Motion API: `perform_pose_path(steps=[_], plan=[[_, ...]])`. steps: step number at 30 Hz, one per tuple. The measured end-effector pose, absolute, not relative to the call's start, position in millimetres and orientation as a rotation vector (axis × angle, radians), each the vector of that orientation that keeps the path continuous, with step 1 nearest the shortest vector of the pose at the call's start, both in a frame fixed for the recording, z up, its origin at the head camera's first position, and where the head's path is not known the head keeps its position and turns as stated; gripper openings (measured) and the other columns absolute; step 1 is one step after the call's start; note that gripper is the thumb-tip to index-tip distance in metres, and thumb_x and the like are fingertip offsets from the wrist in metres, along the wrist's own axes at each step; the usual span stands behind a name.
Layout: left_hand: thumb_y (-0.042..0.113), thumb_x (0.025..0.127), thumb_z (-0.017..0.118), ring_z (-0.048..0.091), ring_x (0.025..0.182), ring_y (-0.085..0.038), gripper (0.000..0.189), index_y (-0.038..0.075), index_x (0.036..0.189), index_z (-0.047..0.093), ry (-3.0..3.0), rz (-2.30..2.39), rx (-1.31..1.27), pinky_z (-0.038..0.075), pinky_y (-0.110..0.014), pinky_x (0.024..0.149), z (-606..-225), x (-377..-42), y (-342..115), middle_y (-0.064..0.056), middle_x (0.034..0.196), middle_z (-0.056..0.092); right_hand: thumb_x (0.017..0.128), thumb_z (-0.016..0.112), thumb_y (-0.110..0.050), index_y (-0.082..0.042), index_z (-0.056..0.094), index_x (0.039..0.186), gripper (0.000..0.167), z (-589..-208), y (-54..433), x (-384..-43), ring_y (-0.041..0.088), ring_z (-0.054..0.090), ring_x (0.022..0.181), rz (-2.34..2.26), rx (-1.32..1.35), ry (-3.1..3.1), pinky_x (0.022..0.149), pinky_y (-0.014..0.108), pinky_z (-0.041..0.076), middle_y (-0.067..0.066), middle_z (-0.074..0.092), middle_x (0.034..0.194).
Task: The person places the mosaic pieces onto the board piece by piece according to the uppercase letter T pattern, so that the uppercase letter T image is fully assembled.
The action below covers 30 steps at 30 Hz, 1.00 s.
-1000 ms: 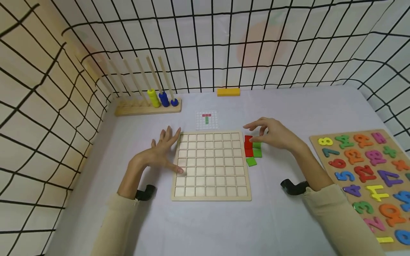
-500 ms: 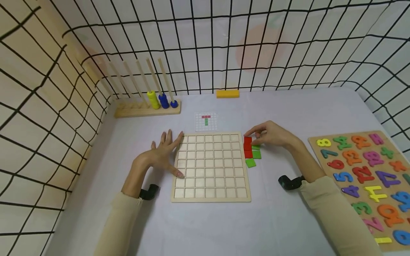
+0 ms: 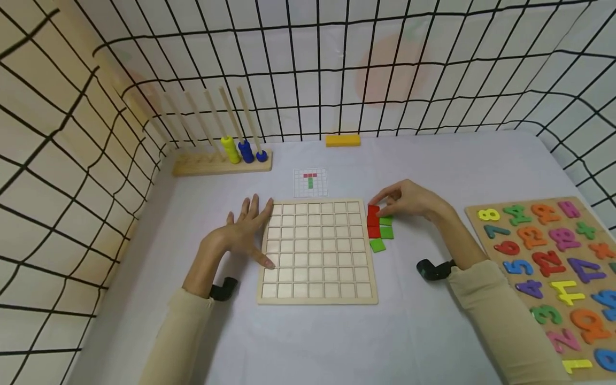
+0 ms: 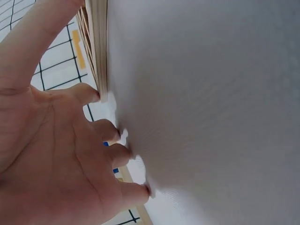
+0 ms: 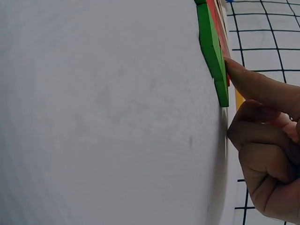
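In the head view, the left hand [image 3: 238, 235] is spread wide along the left edge of the wooden grid board [image 3: 317, 301], its thumb over the rim. The right hand [image 3: 409, 199], above the tiles a second ago, has come down: index fingertip and thumb, narrowly apart, reach the farthest of the red tiles [image 3: 374, 232], beside the board's right edge with the green tiles [image 3: 386, 232]; work seems to be at the picking-up stage. In the left wrist view, the forefinger meets the board's side. In the right wrist view, one digit touches the tiles, others curl; I cannot tell whether anything is pinched.
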<state>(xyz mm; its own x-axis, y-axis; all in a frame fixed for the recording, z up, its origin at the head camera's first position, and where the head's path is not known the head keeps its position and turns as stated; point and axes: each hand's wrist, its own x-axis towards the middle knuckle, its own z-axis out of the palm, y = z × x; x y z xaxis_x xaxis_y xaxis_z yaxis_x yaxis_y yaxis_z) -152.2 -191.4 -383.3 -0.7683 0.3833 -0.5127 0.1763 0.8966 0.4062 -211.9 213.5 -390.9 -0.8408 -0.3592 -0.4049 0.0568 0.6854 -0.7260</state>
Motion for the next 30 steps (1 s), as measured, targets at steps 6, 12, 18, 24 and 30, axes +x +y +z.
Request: perform_pose_path(steps=[6, 12, 18, 24, 30], plan=[[0.047, 0.066, 0.096, -0.030, 0.154, -0.046, 0.151, 0.014, 0.166, -0.012, 2.451, 0.464, 0.407, -0.014, -0.077, 0.118, -383.0, -149.1, -191.6, -0.026, 0.165, -0.033, 0.084, 0.086, -0.020, -0.005, 0.076, 0.119, 0.039, -393.4, 215.0, -211.7, 0.019, 0.042, 0.088, -1.055, -0.197, 2.370, 0.075, 0.032, 0.032, -0.002, 0.045, 0.077], [0.050, 0.065, 0.096, -0.030, 0.154, -0.046, 0.151, 0.020, 0.166, -0.011, 2.460, 0.416, 0.360, -0.016, -0.076, 0.118, -380.9, -150.0, -190.6, -0.025, 0.165, -0.033, 0.084, 0.086, -0.024, -0.009, 0.077, 0.120, 0.040, -396.6, 216.7, -212.3, 0.021, 0.042, 0.095, -1.040, -0.159, 2.390, 0.078, 0.034, 0.032, -0.001, 0.048, 0.083], [0.051, 0.064, 0.096, -0.030, 0.155, -0.045, 0.151, 0.020, 0.167, -0.009, 2.476, 0.421, 0.325, -0.014, -0.075, 0.120, -384.6, -148.0, -195.4, -0.024, 0.166, -0.032, 0.088, 0.083, -0.024, -0.009, 0.076, 0.122, 0.038, -398.5, 213.0, -213.7, 0.025, 0.042, 0.107, -1.075, -0.188, 2.377, 0.085, 0.036, 0.035, 0.008, 0.056, 0.106], [0.055, 0.064, 0.095, -0.030, 0.154, -0.045, 0.151, 0.019, 0.167, -0.010, 2.473, 0.459, 0.322, -0.014, -0.077, 0.118, -387.3, -144.2, -199.9, -0.024, 0.166, -0.032, 0.090, 0.081, -0.022, -0.009, 0.076, 0.121, 0.034, -397.6, 208.5, -213.5, 0.027, 0.045, 0.109, -1.073, -0.216, 2.384, 0.087, 0.037, 0.037, 0.012, 0.060, 0.115], [0.054, 0.066, 0.095, -0.033, 0.153, -0.045, 0.150, 0.018, 0.166, -0.012, 2.464, 0.479, 0.369, -0.014, -0.079, 0.117, -386.3, -144.6, -199.0, -0.024, 0.165, -0.035, 0.086, 0.084, -0.021, -0.009, 0.075, 0.123, 0.040, -394.0, 210.2, -213.2, 0.018, 0.044, 0.070, -1.054, -0.186, 2.413, 0.068, 0.030, 0.031, -0.002, 0.045, 0.067]])
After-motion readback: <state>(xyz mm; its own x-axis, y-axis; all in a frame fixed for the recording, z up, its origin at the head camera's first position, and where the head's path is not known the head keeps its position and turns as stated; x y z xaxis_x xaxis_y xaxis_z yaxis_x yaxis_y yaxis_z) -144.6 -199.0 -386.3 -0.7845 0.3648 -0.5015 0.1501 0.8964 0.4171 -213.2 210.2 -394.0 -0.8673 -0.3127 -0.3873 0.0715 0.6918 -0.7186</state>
